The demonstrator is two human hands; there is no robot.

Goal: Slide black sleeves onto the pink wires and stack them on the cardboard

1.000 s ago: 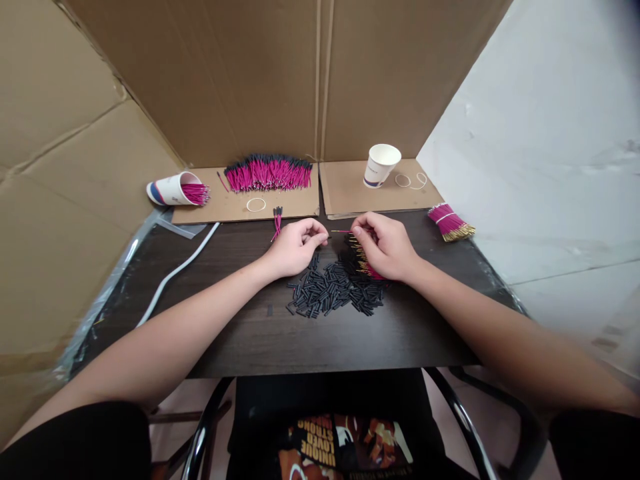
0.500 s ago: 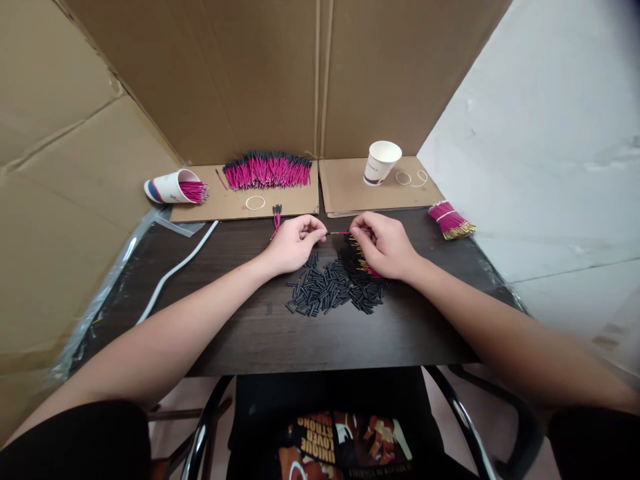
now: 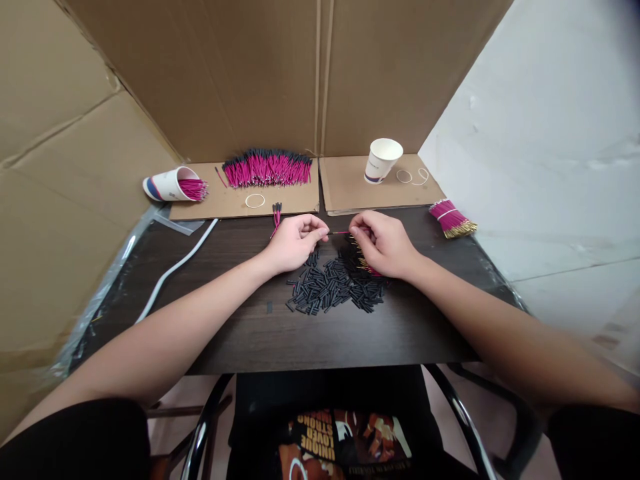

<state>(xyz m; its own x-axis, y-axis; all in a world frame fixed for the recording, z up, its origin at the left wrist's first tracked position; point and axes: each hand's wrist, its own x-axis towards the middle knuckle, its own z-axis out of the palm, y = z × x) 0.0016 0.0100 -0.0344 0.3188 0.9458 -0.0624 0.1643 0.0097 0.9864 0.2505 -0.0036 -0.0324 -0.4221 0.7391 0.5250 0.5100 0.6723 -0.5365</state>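
Over the middle of the dark table, my left hand (image 3: 299, 241) pinches a small black sleeve, mostly hidden by the fingertips. A thin pink wire (image 3: 342, 233) with a gold tip runs level from there to my right hand (image 3: 383, 244), whose thumb and finger grip it. The gold tip meets the sleeve; how far it sits inside I cannot tell. Partly under my right hand lie more gold-tipped pink wires (image 3: 366, 265). Loose black sleeves (image 3: 325, 288) are heaped just below both hands. Beside my left hand rest several pink wires with black ends (image 3: 277, 212).
Black-ended pink wires (image 3: 270, 168) are piled on a cardboard sheet (image 3: 220, 209) at the back. A tipped paper cup (image 3: 164, 185) holds pink wires at left. An upright paper cup (image 3: 382, 162), rubber bands (image 3: 419, 177) and a banded wire bundle (image 3: 453, 218) are at right.
The hands stay almost in place, pinching the same wire and sleeve. Only a very slight shift of the view shows.
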